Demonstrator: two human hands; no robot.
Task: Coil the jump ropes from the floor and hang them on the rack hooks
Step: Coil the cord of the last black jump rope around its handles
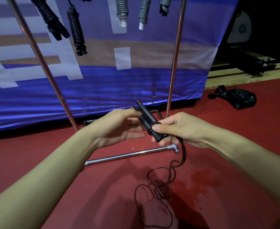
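Note:
Two black jump rope handles (pixel 146 119) lie side by side between my hands, with a few turns of dark cord wound near their lower end. My right hand (pixel 180 129) grips that lower end, thumb pressed on the wound cord. My left hand (pixel 119 128) is at the handles' upper part, fingers mostly straight and fingertips touching them. The loose cord (pixel 159 189) hangs from my right hand and lies in loops on the red floor. A chrome rack (pixel 175 55) stands in front; coiled black ropes (pixel 76 30) and grey ropes (pixel 143 12) hang at its top.
The rack's chrome base bar (pixel 129 156) lies on the red floor just under my hands, its left upright (pixel 41 63) slanting up. A blue and white banner (pixel 103 83) hangs behind. A black strap bundle (pixel 236 98) lies at the right. A darker stain (pixel 200 184) marks the floor.

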